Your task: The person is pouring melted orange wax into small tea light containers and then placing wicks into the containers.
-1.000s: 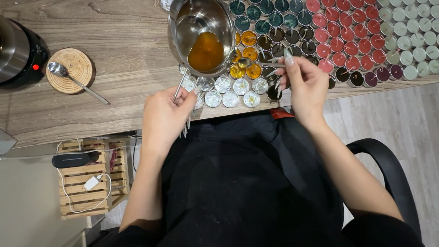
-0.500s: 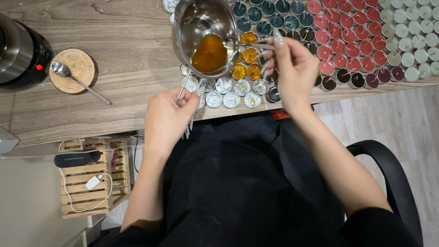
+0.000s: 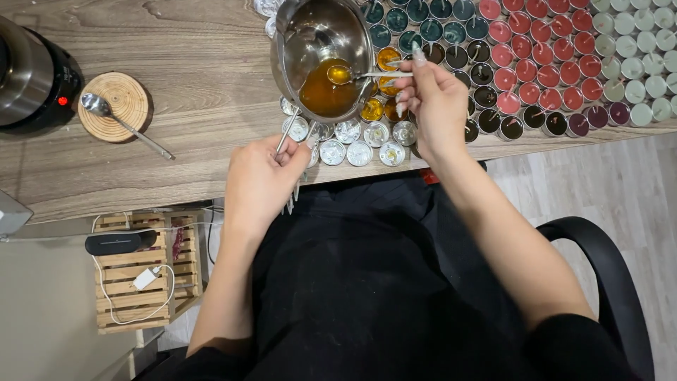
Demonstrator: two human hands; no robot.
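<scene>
My left hand (image 3: 264, 180) grips the wire handle of a steel melting pot (image 3: 321, 49), holding it tilted above the table edge. Amber liquid (image 3: 323, 95) pools in the pot's lower side. My right hand (image 3: 431, 99) holds a small metal spoon (image 3: 352, 73) whose bowl dips into the amber liquid. Under the pot stand several small round tins: empty silver ones with wicks (image 3: 360, 152) in the front row and a few filled with orange wax (image 3: 386, 58) behind.
Rows of tins filled with dark green, red (image 3: 536, 70), dark and pale wax cover the table's right. A wooden coaster with a spoon (image 3: 116, 113) lies left, beside a black and steel appliance (image 3: 32, 67). A wooden crate (image 3: 137, 275) and a black chair arm (image 3: 606, 275) sit below.
My right hand has moved up from the front tins and put the spoon into the pot's liquid. The pot has stayed tilted in my left hand.
</scene>
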